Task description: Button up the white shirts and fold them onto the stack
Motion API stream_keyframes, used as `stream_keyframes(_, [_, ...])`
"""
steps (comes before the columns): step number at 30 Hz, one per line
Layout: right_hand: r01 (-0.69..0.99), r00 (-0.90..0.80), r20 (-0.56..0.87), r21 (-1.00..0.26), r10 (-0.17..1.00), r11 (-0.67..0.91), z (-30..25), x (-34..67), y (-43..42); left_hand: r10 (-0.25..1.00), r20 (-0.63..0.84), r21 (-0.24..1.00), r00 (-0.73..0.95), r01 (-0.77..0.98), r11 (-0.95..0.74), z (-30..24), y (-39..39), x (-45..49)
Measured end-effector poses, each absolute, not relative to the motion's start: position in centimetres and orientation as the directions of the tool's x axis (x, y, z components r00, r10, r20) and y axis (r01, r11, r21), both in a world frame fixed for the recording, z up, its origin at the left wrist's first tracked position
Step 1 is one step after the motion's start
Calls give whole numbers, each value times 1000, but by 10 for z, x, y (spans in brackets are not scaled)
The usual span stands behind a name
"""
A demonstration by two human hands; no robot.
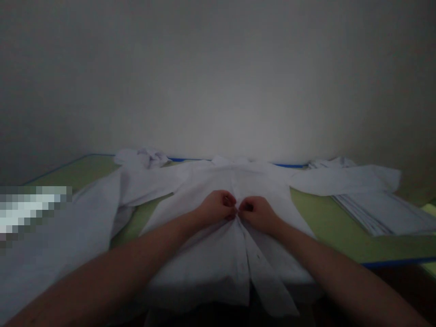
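Observation:
A white button-front shirt (211, 254) lies spread on a green table surface (320, 213), collar toward the wall and sleeves out to both sides. My left hand (218, 206) and my right hand (257, 212) meet at the shirt's front placket, about mid-chest. Both hands are closed in a pinch on the two front edges of the cloth. Below the hands the front hangs apart, with the flaps falling over the table's near edge. Whether a button sits between the fingers is too small to tell.
A stack of folded white cloth (381, 213) lies at the right. More white garments (68, 227) are heaped at the left, and a crumpled piece (150, 156) sits at the back. The table has a blue rim (395, 262). A plain wall rises behind.

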State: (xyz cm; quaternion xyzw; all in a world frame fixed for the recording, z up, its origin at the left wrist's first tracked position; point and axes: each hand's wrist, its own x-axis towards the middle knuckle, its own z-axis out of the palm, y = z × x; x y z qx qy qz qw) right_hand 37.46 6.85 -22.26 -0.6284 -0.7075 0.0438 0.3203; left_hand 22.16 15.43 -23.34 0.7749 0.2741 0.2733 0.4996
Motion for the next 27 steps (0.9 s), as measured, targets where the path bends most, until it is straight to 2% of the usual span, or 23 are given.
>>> stream_keyframes(2, [854, -5, 363, -483, 932, 192, -222, 376, 71, 695, 167, 888, 699, 200, -415, -231, 153, 221])
stream_keyframes(5, [856, -43, 313, -478, 949, 197, -221, 378, 72, 659, 267, 755, 703, 272, -596, -228, 150, 219])
stream_keyframes(7, [890, -73, 327, -406, 942, 209, -222, 377, 71, 600, 343, 646, 723, 282, -709, -226, 146, 216])
stream_keyframes(10, [940, -136, 419, -232, 898, 251, -224, 377, 66, 510, 427, 478, 746, 293, -828, -223, 141, 212])
stream_keyframes(14, [915, -292, 496, -104, 818, 389, -223, 379, 60, 375, 505, 289, 778, 257, -922, -219, 139, 207])
stream_keyframes(17, [899, -379, 457, -26, 804, 438, -221, 381, 54, 309, 469, 265, 827, 202, -943, -220, 141, 204])
stream_keyframes(21, [891, -436, 337, 33, 834, 453, -220, 384, 39, 251, 398, 243, 882, 162, -956, -222, 145, 200])
stream_keyframes(24, [892, -432, 268, -10, 861, 451, -219, 385, 13, 269, 359, 184, 894, 215, -959, -219, 141, 197])
stream_keyframes(27, [918, -351, 296, -76, 888, 388, -219, 380, -19, 333, 383, 108, 862, 317, -942, -213, 122, 192])
